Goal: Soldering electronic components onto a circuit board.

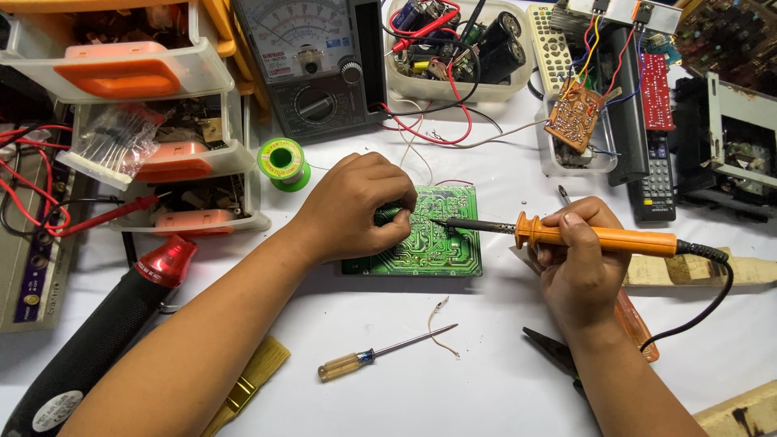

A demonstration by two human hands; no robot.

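Note:
A green circuit board (437,243) lies solder side up in the middle of the white table. My left hand (356,206) rests on its left part, fingers curled and pinching something thin near the board; what it pinches is too small to tell. My right hand (579,259) grips the orange handle of a soldering iron (566,236), held level. Its dark tip touches the board just right of my left fingers.
An analog multimeter (316,65), a green solder spool (283,162), parts drawers (162,154) and a tub of components (453,48) stand behind. In front lie a small screwdriver (380,354), a bent wire (441,328), pliers (554,352), a brush (251,380) and a black and red tool (105,332).

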